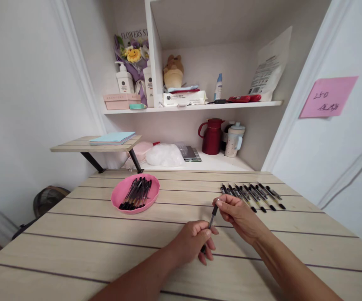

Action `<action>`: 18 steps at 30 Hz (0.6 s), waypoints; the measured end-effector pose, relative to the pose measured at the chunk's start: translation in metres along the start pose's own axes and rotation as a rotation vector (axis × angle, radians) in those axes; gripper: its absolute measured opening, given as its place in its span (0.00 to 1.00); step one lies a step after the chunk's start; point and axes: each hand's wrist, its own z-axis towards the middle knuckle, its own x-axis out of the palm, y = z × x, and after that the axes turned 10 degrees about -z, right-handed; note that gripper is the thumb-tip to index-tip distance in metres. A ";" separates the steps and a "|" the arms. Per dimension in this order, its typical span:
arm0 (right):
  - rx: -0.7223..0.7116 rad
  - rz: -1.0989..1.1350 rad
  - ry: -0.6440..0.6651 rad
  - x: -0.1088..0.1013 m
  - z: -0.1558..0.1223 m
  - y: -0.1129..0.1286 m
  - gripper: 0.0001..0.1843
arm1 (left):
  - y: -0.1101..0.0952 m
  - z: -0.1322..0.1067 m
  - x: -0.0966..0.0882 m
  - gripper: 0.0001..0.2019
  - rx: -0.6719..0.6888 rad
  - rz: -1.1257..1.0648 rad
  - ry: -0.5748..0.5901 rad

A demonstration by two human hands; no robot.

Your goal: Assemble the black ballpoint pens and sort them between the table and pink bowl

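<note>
A black pen (pixel 212 218) is held between both hands above the table's middle. My left hand (pixel 197 239) grips its barrel between thumb and fingers, the lower end poking out below. Pinched at the pen's upper end is my right hand (pixel 235 212), thumb and forefinger closed on the tip. To the left, a pink scalloped tray (pixel 115 198) holds a heap of black pens (pixel 137 193). Beyond my right hand lies a row of several similar pens (pixel 252 195), side by side on the tabletop.
The slatted wooden table (pixel 99 242) backs onto a white shelf unit (pixel 231 106). A small raised stand (pixel 74 144) bears blue paper (pixel 112 137) at the back left. A red jug (pixel 212 138) and a pale cup (pixel 234 140) stand at the back.
</note>
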 end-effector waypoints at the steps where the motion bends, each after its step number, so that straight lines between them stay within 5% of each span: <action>1: -0.002 0.003 0.002 0.000 0.000 0.000 0.14 | 0.000 0.000 0.000 0.16 0.000 0.001 -0.001; 18: -0.009 0.017 0.024 -0.001 0.001 -0.002 0.12 | 0.003 0.001 -0.001 0.16 -0.007 -0.003 -0.011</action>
